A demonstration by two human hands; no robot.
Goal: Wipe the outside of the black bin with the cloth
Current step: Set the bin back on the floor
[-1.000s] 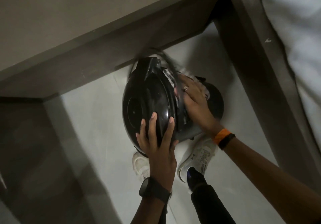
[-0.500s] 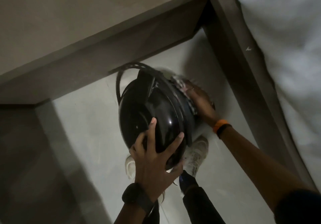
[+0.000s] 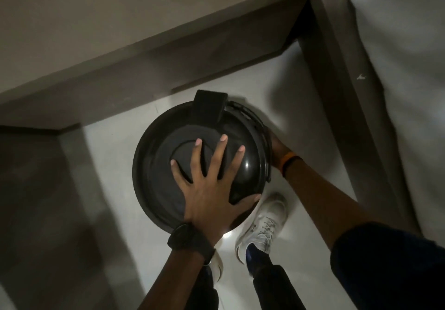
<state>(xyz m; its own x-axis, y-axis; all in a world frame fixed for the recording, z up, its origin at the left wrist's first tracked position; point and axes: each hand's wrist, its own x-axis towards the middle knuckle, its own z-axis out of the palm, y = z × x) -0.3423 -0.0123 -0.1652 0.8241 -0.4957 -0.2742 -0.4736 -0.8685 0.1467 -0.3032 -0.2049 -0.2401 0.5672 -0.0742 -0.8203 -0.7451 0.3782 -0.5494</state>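
On the pale floor [image 3: 115, 155], in the nook between a grey ledge [image 3: 144, 16] at the far side and a grey upright panel [image 3: 337, 88] to the right, the black bin [image 3: 154, 177] stands upright, its long axis running straight up toward the camera so only the round domed lid [image 3: 163, 165] shows, with the hinge tab [image 3: 209, 107] pointing to the far ledge. The left hand [image 3: 212, 187] lies flat on the lid, fingers spread open, a dark watch [image 3: 190, 240] on its wrist. The right hand [image 3: 277, 146] is tucked against the bin's right side below the rim, mostly hidden; I cannot tell whether it is closed, and no cloth shows. An orange band [image 3: 286, 161] circles that wrist. A white shoe [image 3: 265, 225] stands just beside the bin's near edge.
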